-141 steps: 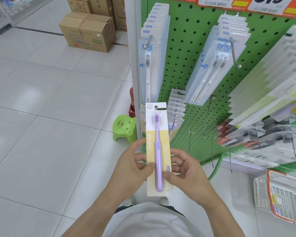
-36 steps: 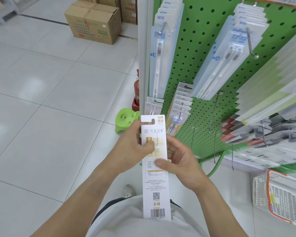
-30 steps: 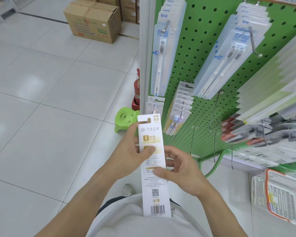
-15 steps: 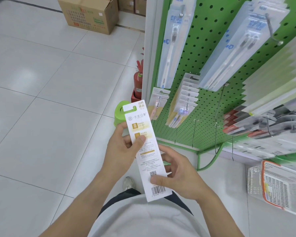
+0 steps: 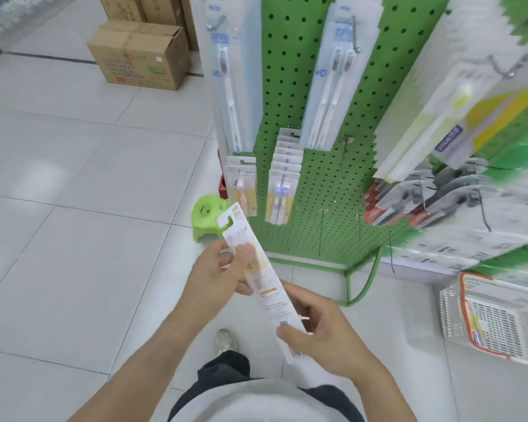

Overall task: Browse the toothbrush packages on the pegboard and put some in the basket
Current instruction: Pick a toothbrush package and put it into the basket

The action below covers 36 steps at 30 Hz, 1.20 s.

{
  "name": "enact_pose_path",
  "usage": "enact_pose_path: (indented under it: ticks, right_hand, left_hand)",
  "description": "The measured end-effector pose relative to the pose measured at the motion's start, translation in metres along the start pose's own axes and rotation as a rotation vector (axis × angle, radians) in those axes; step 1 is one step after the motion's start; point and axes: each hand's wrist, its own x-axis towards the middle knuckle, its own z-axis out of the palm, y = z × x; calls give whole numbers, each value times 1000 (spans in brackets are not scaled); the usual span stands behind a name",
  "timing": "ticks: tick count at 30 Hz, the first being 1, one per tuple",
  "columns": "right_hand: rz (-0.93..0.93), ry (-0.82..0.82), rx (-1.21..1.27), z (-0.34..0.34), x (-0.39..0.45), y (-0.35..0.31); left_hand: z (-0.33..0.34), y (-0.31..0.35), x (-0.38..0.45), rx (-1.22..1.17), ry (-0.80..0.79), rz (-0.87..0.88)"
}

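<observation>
- I see a shop floor (image 5: 73,208) of pale grey tiles, glossy, with dark grout lines.
- A green pegboard (image 5: 290,95) stands ahead and to my right on a green tube frame, hung with clear toothbrush packs on metal hooks.
- A cardboard box (image 5: 141,56) sits on the floor at upper left, with more cartons behind it. A small green stool (image 5: 209,216) stands near the foot of the pegboard.
- A white basket (image 5: 497,318) with an orange rim is at the right edge, low down, tilted toward me.
- The toothbrush package (image 5: 264,281) is a long narrow white card with a hang slot at its top, held back side up, slanting from upper left to lower right in front of my body. It carries yellow panels, small print, a square code and a barcode near its lower end.
- My left hand (image 5: 217,275) pinches the upper half of the card, thumb on its face.
- My right hand (image 5: 320,333) grips the lower end, thumb on top near the barcode, fingers curled under.
- The packs at far right are smeared by motion, so I cannot read them. What lies inside the basket is hard to make out. The print on the card is too blurred to read.
</observation>
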Motion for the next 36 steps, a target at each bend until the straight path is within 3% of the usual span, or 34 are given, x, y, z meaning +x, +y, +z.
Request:
enact_pose_path:
  ticks: [5,10,14,19,25,31,36]
  right_hand:
    - [-53,134,-261,-49,-68,23]
    - [-47,254,-448,-112,-158,52]
    - [-46,439,-373,-168,-219,81]
    - [120,605,-198,-243,-276,109]
    - [206,847,-107,-342,-296,141]
    - [393,809,-159,-466,-311,178]
    - [464,876,-11,-564,-322,220]
  left_hand:
    - [94,9,-35,-66,-112,-8]
    - [207,-3,-79,-111,-84,-35]
    - [292,-10,-99,-126,-86,-27]
    - [384,-15,-100,-187,-118,-90]
    - [523,-28,-96,-68,-430,-200]
    - [659,-34,-48,71,-441,-157]
    - [775,-48,-7,124,-437,-122]
